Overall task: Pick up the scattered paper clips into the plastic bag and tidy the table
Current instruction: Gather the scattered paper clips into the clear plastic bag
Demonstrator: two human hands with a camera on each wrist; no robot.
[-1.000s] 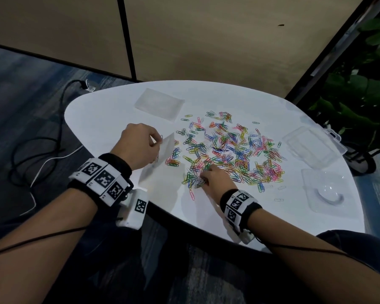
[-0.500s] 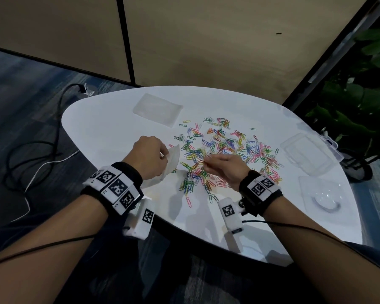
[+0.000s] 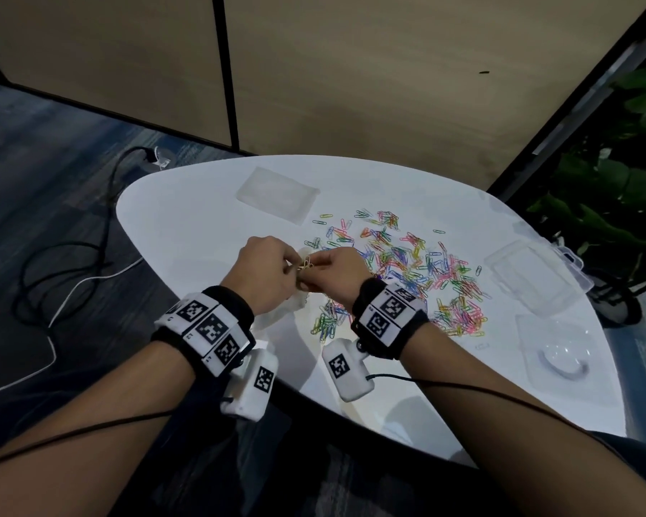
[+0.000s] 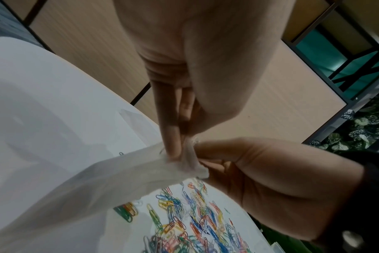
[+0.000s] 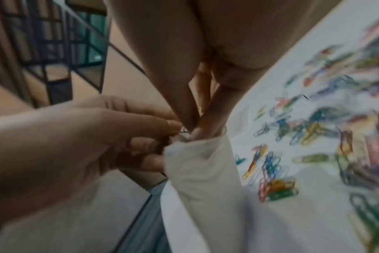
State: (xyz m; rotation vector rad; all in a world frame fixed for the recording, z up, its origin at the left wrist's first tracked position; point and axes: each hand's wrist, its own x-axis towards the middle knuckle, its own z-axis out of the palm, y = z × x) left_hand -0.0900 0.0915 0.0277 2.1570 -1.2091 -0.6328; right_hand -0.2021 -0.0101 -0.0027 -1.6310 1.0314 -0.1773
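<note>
Translucent plastic bag (image 3: 282,311) is bunched up at its mouth between both hands, hanging down toward the white table (image 3: 187,233) just left of the big paper clip pile (image 3: 407,270). Left hand (image 3: 262,270) has its fingers (image 4: 171,137) curled and pinching the bag's rim, pretty clear from the left wrist view. Right hand (image 3: 336,274) is right up against it, fingertips (image 5: 195,130) pressed together on a few yellowish clips (image 3: 306,263) held at the bag opening; the right wrist view is blurry, so I can't tell how many. Rest of the clips are all colours and spread across the table to the right of the hands, with a smaller clump (image 3: 327,322) just below the right wrist. Beyond the pile, toward the far edge, lies a flat clear bag (image 3: 276,194). Right of the pile there's a clear plastic box (image 3: 526,278) and, nearer, a clear lid or tray (image 3: 552,352). Black cable (image 3: 53,278) and white cable (image 3: 90,281) run over the floor left of the table, and a green plant (image 3: 619,203) stands off its right side.
</note>
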